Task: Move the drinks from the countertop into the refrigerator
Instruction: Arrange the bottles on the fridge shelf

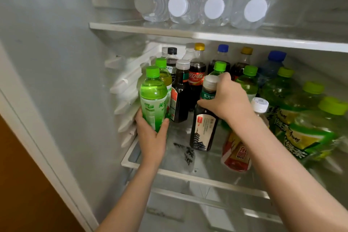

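Drinks are crowding the middle shelf (188,174) of the refrigerator (56,62), and two of them are being handled at its front. The left hand (152,137) is wrapping thumb and fingers round the lower part of a green bottle (153,98), holding it upright at the shelf's left end, just beside the side wall, probably to fill that corner in front of another green-capped bottle. The right hand (227,100) is clamping from above on the shoulder of a dark tea bottle (204,128), just below its pale cap. A high grip like this is likely letting the bottle go down into the open patch of glass without knocking the cola bottle (196,77) behind. Whether its base is touching the shelf is impossible to tell. Water bottles (214,7) are lying on the upper shelf (207,35) with caps facing out. The right forearm is covering part of a red-labelled bottle (237,152), the big green tea bottles (310,137) are running off the right edge, and the back row's labels are too small to read. The surface the drinks are coming from is lying outside the view, so what is left to move is unclear.
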